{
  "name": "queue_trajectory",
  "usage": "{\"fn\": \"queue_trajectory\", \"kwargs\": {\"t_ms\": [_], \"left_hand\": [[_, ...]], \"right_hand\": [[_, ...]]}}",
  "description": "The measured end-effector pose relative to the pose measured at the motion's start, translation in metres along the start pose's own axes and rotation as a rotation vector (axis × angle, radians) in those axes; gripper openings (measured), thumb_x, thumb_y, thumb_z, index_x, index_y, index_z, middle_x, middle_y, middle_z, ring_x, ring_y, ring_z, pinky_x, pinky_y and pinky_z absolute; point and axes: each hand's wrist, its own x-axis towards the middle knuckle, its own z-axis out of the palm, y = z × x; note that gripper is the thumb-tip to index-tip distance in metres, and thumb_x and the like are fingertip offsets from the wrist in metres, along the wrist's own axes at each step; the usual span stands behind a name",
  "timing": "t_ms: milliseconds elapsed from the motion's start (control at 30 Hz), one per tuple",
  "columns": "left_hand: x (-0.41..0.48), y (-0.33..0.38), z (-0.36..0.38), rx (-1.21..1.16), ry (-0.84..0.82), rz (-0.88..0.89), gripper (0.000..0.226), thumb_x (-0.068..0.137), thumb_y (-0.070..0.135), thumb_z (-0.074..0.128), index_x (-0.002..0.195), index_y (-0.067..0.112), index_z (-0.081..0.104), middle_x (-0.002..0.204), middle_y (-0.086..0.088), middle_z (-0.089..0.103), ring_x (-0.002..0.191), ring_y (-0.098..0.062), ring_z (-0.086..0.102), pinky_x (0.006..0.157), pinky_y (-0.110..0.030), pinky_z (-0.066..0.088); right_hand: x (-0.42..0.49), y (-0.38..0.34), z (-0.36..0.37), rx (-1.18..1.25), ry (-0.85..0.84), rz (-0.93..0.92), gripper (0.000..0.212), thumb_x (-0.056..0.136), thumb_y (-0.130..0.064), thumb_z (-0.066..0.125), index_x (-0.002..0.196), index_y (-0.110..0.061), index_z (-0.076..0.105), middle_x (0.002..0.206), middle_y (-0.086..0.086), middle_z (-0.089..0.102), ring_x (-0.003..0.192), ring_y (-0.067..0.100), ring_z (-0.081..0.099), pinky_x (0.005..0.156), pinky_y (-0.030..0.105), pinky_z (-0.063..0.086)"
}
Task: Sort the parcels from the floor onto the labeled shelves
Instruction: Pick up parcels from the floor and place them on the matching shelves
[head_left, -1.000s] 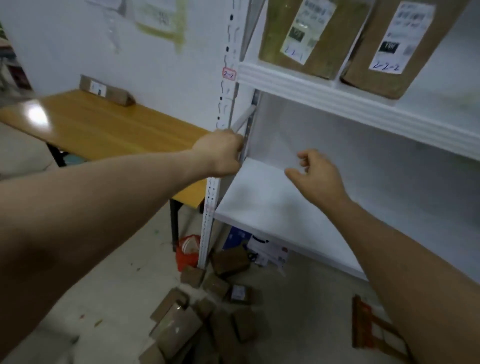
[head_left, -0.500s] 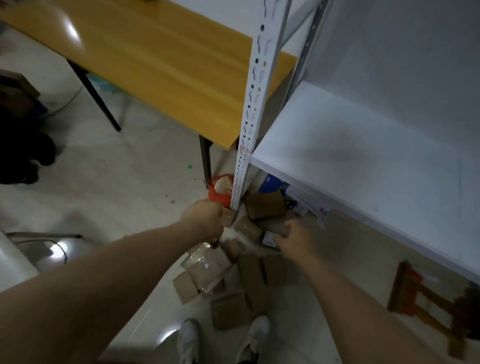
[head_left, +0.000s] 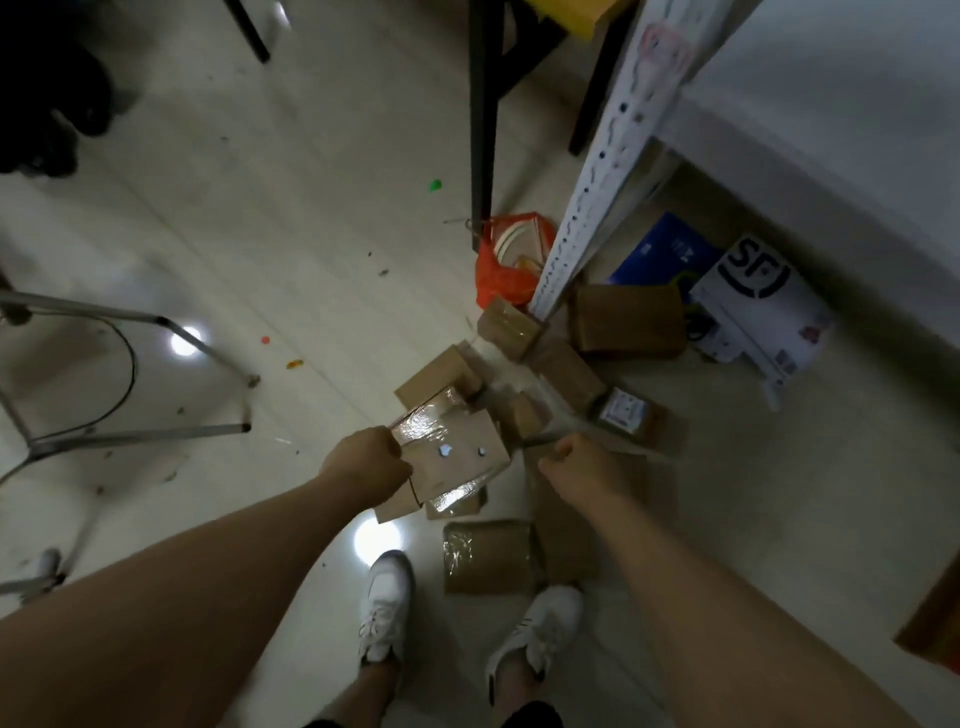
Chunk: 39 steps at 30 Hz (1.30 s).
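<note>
Several brown cardboard parcels lie in a pile on the floor at the foot of the white shelf post (head_left: 587, 208). My left hand (head_left: 366, 465) has its fingers curled at the left edge of a flat parcel (head_left: 457, 460) with shiny tape, on top of the pile. My right hand (head_left: 579, 470) is curled low over the pile's right side, beside a labelled parcel (head_left: 626, 415); what its fingers hold is hidden. A tape-wrapped parcel (head_left: 491, 556) lies by my shoes. The lowest shelf board (head_left: 841, 130) is at the upper right.
An orange plastic bag (head_left: 501, 265) sits by a black table leg (head_left: 480, 124). A blue box (head_left: 662, 254) and a white SF box (head_left: 758, 306) lie under the shelf. A metal stand (head_left: 130, 374) spreads at the left. My white shoes (head_left: 387, 597) stand before the pile.
My head has tipped down from the shelf to the floor. Both hands dropped from the shelf post and board to the parcel pile, and the left one closed on the flat parcel's edge.
</note>
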Motion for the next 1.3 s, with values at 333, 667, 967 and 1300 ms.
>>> {"fn": "queue_trajectory", "kwargs": {"t_ms": [333, 667, 967, 1300], "left_hand": [[0.144, -0.083, 0.121, -0.473, -0.069, -0.378, 0.048, 0.087, 0.015, 0.065, 0.128, 0.000, 0.047, 0.110, -0.013, 0.055, 0.097, -0.030, 0.054, 0.075, -0.032, 0.043], [0.191, -0.085, 0.178, -1.076, -0.228, -0.462, 0.018, 0.092, 0.013, 0.062, 0.110, 0.011, 0.063, 0.102, -0.011, 0.059, 0.092, -0.025, 0.057, 0.090, -0.043, 0.054], [0.119, -0.061, 0.112, -1.508, -0.217, -0.543, 0.059, 0.095, 0.064, 0.044, 0.103, 0.007, 0.059, 0.099, -0.014, 0.062, 0.095, -0.033, 0.061, 0.082, -0.045, 0.053], [-0.051, 0.015, -0.089, -1.523, -0.300, -0.142, 0.011, 0.094, 0.012, 0.055, 0.089, 0.003, 0.059, 0.083, -0.013, 0.056, 0.076, -0.024, 0.063, 0.054, -0.031, 0.058]], "right_hand": [[0.156, 0.003, 0.119, -0.034, -0.124, 0.032, 0.054, 0.090, -0.047, 0.065, 0.137, -0.022, 0.053, 0.137, 0.007, 0.059, 0.122, 0.030, 0.056, 0.092, 0.036, 0.044], [0.213, 0.007, 0.163, 0.149, -0.154, 0.055, 0.050, 0.089, -0.023, 0.070, 0.134, -0.011, 0.054, 0.128, 0.011, 0.062, 0.112, 0.031, 0.060, 0.096, 0.045, 0.053], [0.113, -0.016, 0.099, 0.613, -0.152, 0.119, 0.048, 0.080, -0.083, 0.047, 0.105, -0.043, 0.061, 0.122, -0.003, 0.064, 0.103, 0.018, 0.061, 0.086, 0.043, 0.051], [-0.099, -0.101, -0.078, 1.056, -0.014, 0.115, 0.023, 0.092, -0.042, 0.063, 0.102, -0.023, 0.069, 0.099, 0.005, 0.071, 0.090, 0.021, 0.066, 0.062, 0.035, 0.056]]}}
